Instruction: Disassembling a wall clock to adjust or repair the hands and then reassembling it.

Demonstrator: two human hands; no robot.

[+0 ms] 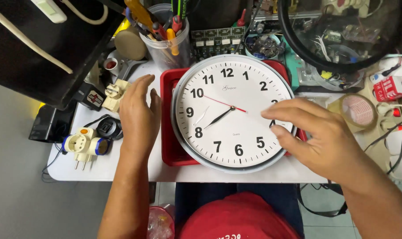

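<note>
Two open hands flank the wall clock [233,113], face-up on the red tray [167,132]: left hand [139,117] spread beside it, right hand [314,132] fingers loosely on its rim. Nothing opened yet.

Bright, even overhead light, soft shadows, sharp focus, slight wide-angle edge distortion.

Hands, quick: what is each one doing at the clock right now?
Left hand: open, flat, holding nothing, beside the red tray.
Right hand: open, fingers spread over the wall clock face, gripping nothing.
</note>
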